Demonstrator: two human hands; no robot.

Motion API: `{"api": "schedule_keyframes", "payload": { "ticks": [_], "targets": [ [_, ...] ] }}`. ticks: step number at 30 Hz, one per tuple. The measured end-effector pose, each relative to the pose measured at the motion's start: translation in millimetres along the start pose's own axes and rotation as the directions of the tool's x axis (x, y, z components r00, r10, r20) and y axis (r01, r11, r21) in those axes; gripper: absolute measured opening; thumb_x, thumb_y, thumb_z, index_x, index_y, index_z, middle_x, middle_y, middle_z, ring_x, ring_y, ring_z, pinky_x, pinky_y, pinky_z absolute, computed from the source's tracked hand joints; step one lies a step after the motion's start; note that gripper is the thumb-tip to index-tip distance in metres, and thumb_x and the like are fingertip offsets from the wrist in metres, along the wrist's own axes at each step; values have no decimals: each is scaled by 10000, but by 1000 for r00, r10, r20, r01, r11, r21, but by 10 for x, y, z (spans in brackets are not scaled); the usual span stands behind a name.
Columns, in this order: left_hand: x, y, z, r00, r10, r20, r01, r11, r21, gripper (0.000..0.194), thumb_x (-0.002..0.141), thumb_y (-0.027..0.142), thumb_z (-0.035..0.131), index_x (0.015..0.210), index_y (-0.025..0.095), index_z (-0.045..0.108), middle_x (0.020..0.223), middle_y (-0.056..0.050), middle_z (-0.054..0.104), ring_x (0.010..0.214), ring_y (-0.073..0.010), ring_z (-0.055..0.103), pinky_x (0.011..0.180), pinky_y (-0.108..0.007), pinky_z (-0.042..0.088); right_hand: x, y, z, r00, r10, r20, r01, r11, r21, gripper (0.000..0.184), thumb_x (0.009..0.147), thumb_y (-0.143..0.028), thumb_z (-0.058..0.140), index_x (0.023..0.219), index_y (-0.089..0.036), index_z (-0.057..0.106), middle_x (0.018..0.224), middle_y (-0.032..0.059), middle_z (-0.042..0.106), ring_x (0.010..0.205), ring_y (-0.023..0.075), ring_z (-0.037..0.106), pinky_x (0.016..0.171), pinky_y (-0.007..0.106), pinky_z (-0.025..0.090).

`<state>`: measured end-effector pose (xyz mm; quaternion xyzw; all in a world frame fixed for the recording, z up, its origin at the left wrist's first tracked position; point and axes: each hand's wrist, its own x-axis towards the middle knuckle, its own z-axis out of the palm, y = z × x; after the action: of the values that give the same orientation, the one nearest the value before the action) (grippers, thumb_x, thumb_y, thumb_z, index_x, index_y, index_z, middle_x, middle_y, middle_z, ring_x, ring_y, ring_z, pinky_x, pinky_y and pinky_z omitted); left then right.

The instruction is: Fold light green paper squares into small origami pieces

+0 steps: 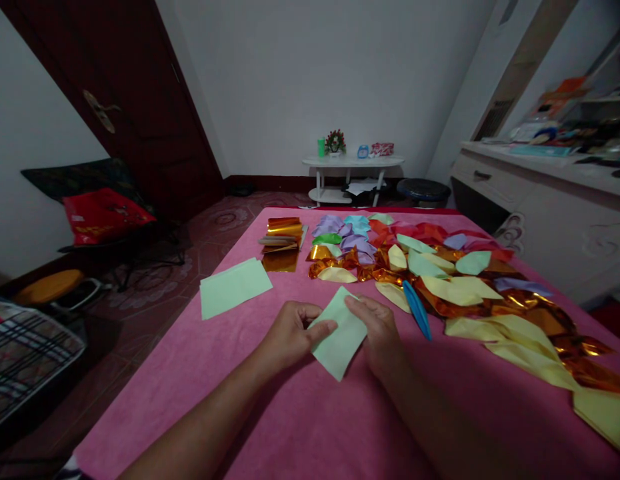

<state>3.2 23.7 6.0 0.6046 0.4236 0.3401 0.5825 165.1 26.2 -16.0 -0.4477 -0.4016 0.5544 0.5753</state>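
A pale green sheet of paper (339, 343) is held between both my hands, above the pink cloth of the table. My left hand (293, 333) grips its left edge, thumb on top and fingers underneath. On the opposite edge, my right hand (380, 330) pinches the paper with the thumb on its face. Left of my hands lies a stack of matching pale green sheets (235, 288). Behind that stack sits a pile of shiny gold foil sheets (283, 257). A blue pointed, boat-like folded piece (417, 310) rests just right of my right hand.
Folded yellow paper pieces (513, 333), gold foil pieces (535, 307) and purple pieces (357, 247) spread over the table's right side. A white side table (310, 161) stands by the back wall. At left, a chair holds a red bag (105, 217); a drawer cabinet (540, 193) is at right.
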Motion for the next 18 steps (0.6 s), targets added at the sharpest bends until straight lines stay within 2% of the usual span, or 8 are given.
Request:
{"api": "schedule_keyframes", "payload": {
  "ticks": [3,6,8,10,13,18],
  "targets": [
    [-8,2,-23,999,-14,31,13,999,31,388,798,440,606,608,105,556,545,15,442,475,-65,368,457,-202,232,57,-21,-20,1000,0,-10,0,999,33,331,700,-422,723,578,-170,547,508,-44,488,447,92,427,435,218,339],
    [-13,-4,-46,999,-40,36,38,998,59,383,806,440,588,633,99,579,552,5,463,478,-74,383,462,-207,240,90,-38,-19,996,16,85,-17,1000,14,277,656,-407,757,747,-180,627,623,-25,600,512,113,505,481,220,392],
    [-14,-8,-57,999,-42,34,39,995,89,379,811,433,579,639,95,589,558,2,469,485,-78,387,467,-211,244,97,-37,-21,988,23,153,-17,999,-41,314,615,-375,786,821,-189,642,687,-19,640,553,126,542,507,225,417],
    [-12,-15,-66,999,-35,38,29,991,129,380,811,432,577,641,93,600,560,2,465,491,-79,381,470,-213,239,97,-23,-35,984,30,175,-4,989,-151,284,607,-373,788,753,-174,648,633,-23,618,522,121,523,482,221,396],
    [0,-28,-81,999,-26,38,19,984,180,412,814,455,568,616,95,595,543,13,434,487,-75,351,466,-215,222,101,12,-78,992,28,121,5,965,-262,308,649,-441,750,668,-152,644,551,-19,575,463,113,479,427,218,339],
    [29,-39,-97,999,5,34,-12,979,202,456,811,490,553,546,121,515,518,36,365,479,-68,306,463,-215,209,147,40,-134,999,-6,39,14,974,-227,406,719,-546,671,625,-156,607,497,-19,531,425,105,442,394,218,303]
  ]
}}
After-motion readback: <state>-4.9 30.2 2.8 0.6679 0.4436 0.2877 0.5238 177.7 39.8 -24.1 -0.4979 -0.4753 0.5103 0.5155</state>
